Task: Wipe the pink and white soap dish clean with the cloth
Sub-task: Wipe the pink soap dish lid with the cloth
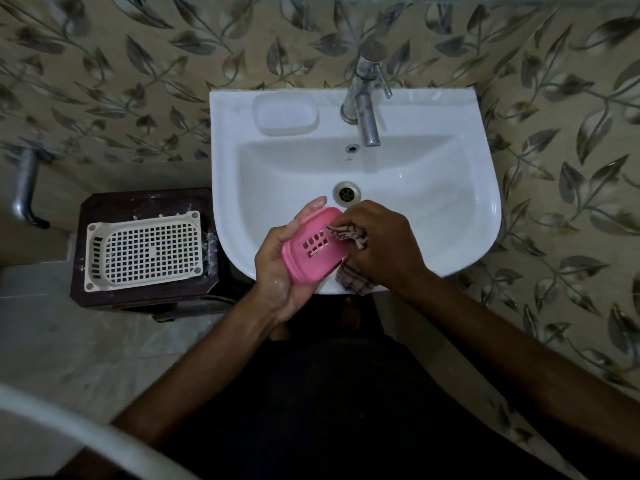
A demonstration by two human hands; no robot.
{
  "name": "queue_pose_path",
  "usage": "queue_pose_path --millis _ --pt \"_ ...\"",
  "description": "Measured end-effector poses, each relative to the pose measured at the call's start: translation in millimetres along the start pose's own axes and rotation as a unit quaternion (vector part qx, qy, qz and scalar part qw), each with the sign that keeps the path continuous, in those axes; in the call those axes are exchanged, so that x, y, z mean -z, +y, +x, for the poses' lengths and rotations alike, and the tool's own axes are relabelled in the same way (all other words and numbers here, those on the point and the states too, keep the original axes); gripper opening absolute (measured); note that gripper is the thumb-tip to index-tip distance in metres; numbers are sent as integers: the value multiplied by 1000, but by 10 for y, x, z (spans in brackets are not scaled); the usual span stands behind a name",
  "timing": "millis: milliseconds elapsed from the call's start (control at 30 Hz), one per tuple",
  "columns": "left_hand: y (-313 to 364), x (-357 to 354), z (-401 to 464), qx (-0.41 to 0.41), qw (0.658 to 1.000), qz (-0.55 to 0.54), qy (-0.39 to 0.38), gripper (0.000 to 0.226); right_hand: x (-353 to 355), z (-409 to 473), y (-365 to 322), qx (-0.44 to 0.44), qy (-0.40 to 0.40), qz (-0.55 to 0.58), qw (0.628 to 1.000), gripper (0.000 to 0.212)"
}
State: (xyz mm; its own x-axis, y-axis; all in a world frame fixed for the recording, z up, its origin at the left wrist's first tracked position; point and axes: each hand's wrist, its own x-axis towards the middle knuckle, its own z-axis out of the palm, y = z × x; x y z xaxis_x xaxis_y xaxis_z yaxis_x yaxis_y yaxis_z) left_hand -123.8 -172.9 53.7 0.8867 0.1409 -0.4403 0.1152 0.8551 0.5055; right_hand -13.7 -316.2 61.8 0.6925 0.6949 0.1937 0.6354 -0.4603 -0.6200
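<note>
The pink soap dish (313, 250) is sitting tilted in the left hand (277, 268), above the front rim of the white sink (450, 216). The left hand is grasping the dish, palm under its near end and fingers curling round its far end. The right hand (382, 244) is clenching the checked cloth (346, 233) and pressing a bunched part of it against the slotted face of the dish; the rest of the cloth is hanging below that hand, over the sink's front edge.

Risks, as judged from this position:
- The left palm is glistening, probably wet or soapy. Firm wiping pressure could be pushing the dish out of the grasp, toward the basin or over the front edge to the floor
- Cloth threads could be snagging in the slots
- The white part of the dish is not identifiable here; the pale tray (285, 113) on the sink ledge may be that part, left unwiped

Beyond the grasp, the drain (346, 192) is lying just ahead and the faucet (363, 109) well ahead. The basin is offering open room ahead and to the right. To the left of the grasp, a dark stand (145, 292) is carrying a white basket (145, 249)
</note>
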Motion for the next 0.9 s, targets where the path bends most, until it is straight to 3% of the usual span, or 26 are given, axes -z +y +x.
queue_pose_path --millis 100,200,333,400,467,567,667,767,900 --pt "-41 -44 27 -2 1000 -13 7 72 27 -61 -36 37 -55 -48 997 41" --pt "-3 -129 72 -12 999 -31 6 74 1 -112 -59 30 -40 -41 998 33" --pt "-63 -210 122 -36 998 -35 24 78 -126 -205 -343 -57 20 103 993 27" --pt "-91 -218 155 -48 998 -28 20 70 -163 -220 -509 -65 24 146 987 26" --pt "-47 -190 181 -55 998 -28 8 65 -119 -214 -486 -31 4 160 987 26" --pt "68 -193 191 -57 998 -26 -14 69 11 -156 -156 53 -31 82 995 28" --pt "44 -214 205 -57 998 -17 10 79 -43 -172 -165 14 -13 70 997 24" --pt "-27 -189 217 -72 997 -20 33 72 -154 -226 -365 -22 -22 138 990 24" --pt "33 -199 202 -66 998 -11 4 75 -52 -212 -137 49 -38 122 991 29"
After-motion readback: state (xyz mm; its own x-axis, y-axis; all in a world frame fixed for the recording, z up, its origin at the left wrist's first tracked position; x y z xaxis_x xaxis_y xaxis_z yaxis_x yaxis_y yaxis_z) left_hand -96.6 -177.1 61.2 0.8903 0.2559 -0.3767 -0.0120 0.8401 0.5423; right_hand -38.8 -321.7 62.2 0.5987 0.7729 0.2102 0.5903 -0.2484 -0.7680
